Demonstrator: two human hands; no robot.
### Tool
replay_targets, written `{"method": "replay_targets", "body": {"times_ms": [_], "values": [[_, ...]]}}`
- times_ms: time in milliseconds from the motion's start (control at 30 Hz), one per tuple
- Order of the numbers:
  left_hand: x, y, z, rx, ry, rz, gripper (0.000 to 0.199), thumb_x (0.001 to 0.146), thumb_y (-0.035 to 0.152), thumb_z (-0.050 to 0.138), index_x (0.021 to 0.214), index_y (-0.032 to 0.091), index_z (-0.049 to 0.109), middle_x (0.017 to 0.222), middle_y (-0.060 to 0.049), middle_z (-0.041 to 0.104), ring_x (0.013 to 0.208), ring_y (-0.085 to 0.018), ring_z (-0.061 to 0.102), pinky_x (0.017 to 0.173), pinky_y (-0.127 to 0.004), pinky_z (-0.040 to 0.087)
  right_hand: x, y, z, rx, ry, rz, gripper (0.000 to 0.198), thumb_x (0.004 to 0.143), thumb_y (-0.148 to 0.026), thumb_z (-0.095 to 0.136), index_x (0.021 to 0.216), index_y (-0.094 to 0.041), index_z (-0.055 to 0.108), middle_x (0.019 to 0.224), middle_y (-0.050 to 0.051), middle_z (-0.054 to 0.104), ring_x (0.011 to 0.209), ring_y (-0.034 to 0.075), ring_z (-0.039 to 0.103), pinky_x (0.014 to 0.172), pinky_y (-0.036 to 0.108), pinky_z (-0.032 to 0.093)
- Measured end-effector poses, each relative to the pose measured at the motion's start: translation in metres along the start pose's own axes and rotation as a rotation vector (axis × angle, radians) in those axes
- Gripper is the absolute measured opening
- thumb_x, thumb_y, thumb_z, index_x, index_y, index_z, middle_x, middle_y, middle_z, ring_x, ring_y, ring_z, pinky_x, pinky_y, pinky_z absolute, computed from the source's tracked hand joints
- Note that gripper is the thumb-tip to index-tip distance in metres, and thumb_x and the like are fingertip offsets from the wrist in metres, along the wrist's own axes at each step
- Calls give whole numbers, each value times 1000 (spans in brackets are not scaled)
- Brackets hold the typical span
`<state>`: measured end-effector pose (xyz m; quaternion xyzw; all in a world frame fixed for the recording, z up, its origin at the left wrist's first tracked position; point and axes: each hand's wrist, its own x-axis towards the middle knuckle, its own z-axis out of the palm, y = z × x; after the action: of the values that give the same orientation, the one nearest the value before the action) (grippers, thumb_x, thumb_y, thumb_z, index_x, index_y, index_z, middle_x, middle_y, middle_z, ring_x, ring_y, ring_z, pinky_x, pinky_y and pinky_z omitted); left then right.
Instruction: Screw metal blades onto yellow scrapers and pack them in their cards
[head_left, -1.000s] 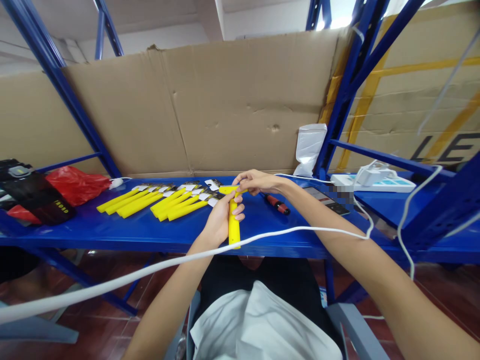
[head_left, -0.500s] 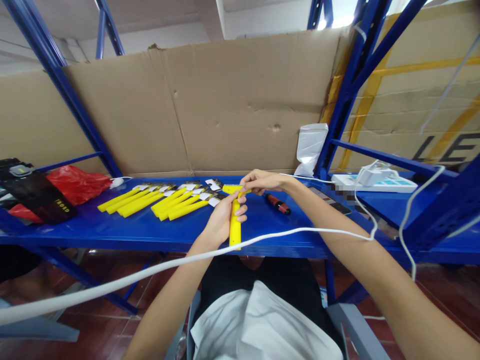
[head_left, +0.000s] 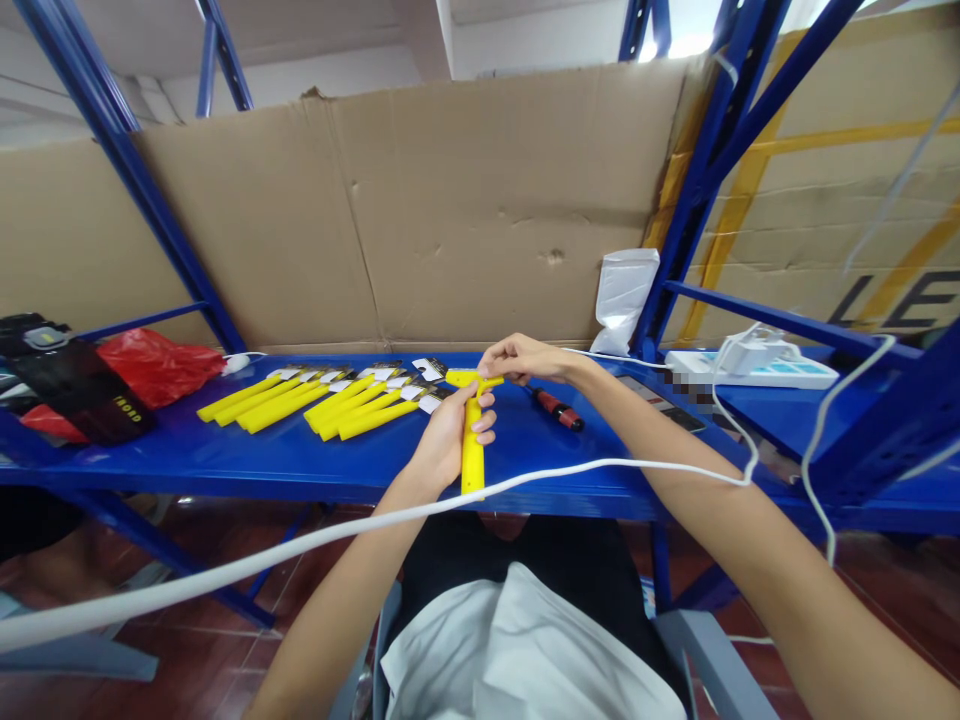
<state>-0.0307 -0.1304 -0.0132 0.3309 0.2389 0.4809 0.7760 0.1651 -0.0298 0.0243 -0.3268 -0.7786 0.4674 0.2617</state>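
A yellow T-shaped tool (head_left: 473, 455) stands out over the front of the blue table, its crossbar away from me. My left hand (head_left: 448, 430) is wrapped round its handle just under the crossbar. Above the crossbar's right half is my right hand (head_left: 519, 358), thumb and fingers pinched together at the joint. Whatever lies between those fingertips is too small to tell. A red and black screwdriver (head_left: 557, 409) lies right of the tool. To the left rest several yellow-handled tools (head_left: 375, 412) with black and white tags, in two fanned groups.
A white cable (head_left: 315, 540) crosses in front of my forearms. At the left are a dark bottle (head_left: 82, 395) and a red plastic bag (head_left: 161, 365). A white power strip (head_left: 795, 372) and a dark flat device (head_left: 667, 405) lie right. Cardboard (head_left: 487, 210) backs the blue table (head_left: 247, 470).
My right hand has lifted slightly off the crossbar, its fingers now curled in a pinch, uncovering the crossbar's right end. My left hand keeps its hold on the handle.
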Motion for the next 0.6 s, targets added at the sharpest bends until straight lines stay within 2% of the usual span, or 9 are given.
{"method": "replay_targets", "body": {"times_ms": [200,300,367,467,533,600], "values": [[1,-1,-2,25,-27,23,9,107,17,65,103,18,58,81,5,51,46,-5,39,39,-16,35,0,1,0,-34,-33,13,38,81,-49,93,89,-16,76,63,-7,51,54,6,33,48,22,23],[1,-2,-2,20,-19,28,10,108,18,64,101,18,57,80,6,51,46,-4,39,39,-16,35,2,1,2,4,-27,21,38,82,-47,96,88,-15,76,64,-7,52,54,6,33,48,21,22],[1,-2,-2,14,-2,32,15,108,19,66,97,19,55,80,6,51,46,-4,38,39,-16,35,4,1,3,155,43,35,37,85,-44,97,91,-14,77,64,-8,48,54,5,32,48,20,21],[1,-2,-2,2,14,19,21,107,20,70,94,19,53,79,6,51,45,-4,37,38,-16,35,9,0,2,586,253,78,26,102,-36,85,102,-11,75,66,-8,43,54,6,32,46,18,26],[1,-2,-2,-9,11,10,19,107,20,69,96,19,54,79,6,51,45,-4,37,38,-16,35,13,1,-1,777,347,105,20,112,-30,68,105,-11,71,70,-4,48,56,8,40,47,17,35],[1,-1,-3,-16,8,11,17,107,19,69,98,19,55,78,6,51,45,-4,37,38,-16,35,18,5,-4,838,378,130,19,114,-23,53,107,-11,67,79,4,59,63,12,52,51,19,47]]}}
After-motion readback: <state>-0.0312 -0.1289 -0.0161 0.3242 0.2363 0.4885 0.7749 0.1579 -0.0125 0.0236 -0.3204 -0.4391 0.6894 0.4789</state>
